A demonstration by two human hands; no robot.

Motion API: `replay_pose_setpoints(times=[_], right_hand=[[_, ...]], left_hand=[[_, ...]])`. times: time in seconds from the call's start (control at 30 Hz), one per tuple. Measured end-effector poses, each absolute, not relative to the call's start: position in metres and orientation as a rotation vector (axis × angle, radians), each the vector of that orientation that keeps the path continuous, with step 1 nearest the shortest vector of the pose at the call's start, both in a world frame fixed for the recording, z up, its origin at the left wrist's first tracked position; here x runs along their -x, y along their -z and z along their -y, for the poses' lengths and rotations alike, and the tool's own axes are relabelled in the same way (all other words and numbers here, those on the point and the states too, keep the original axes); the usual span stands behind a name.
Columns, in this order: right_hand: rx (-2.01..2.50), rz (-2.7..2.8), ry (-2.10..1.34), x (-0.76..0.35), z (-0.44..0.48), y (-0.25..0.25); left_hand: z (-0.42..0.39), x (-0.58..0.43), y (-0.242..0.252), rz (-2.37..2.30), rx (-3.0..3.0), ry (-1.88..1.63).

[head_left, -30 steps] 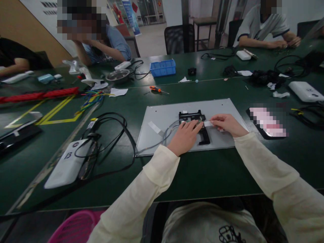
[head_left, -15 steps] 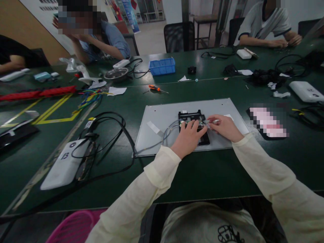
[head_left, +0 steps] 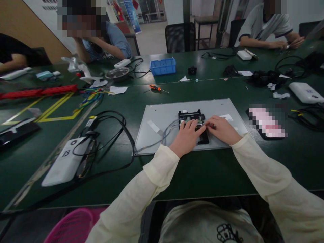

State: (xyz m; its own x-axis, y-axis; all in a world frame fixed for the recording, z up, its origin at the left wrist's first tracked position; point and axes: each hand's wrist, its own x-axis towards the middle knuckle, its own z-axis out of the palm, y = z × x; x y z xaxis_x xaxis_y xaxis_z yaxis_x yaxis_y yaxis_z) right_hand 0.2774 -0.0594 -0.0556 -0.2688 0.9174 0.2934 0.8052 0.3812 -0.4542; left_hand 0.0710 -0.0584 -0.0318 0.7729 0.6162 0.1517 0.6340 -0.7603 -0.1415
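Observation:
A black plastic frame (head_left: 190, 115) with a green circuit board in it lies on a pale flat panel (head_left: 162, 111). My left hand (head_left: 187, 135) rests over the board, fingers spread, its thumb pointing toward the right hand. At the frame's right edge my right hand (head_left: 221, 129) is closed, fingertips pinched together; whatever they hold is too small to name. Grey cables (head_left: 165, 132) run from the frame's left side across the panel. My left palm hides part of the board and frame.
Left of the panel lie a white power bank (head_left: 64, 162) and looped black cable. A phone (head_left: 268, 123) is on the right. Beyond the panel are an orange screwdriver (head_left: 158, 88) and a blue basket (head_left: 162, 67). People sit at the far side.
My right hand has shifted slightly left, and its fingers have curled in closer at the frame's right edge. The left hand stays nearly in place.

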Motion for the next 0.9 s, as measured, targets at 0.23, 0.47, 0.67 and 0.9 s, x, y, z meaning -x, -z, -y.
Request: replay_pose_setpoints(times=[0.23,0.47,0.67,0.9], right_hand=[[1.451,2.181,-0.224,-0.277,0.063,0.054],[1.451,2.047,-0.280,-0.277,0.066,0.050],[1.453,2.021,-0.229,-0.273,0.070,0.048],[1.390,2.064,-0.125,-0.266,0.075,0.042]], left_hand=[[0.067,-0.065,0.024,1.004,2.789,0.178],[0.075,-0.035,0.001,1.137,2.924,0.464],[0.036,0.018,-0.003,1.580,2.682,1.012],[-0.010,0.074,0.037,2.026,2.371,0.722]])
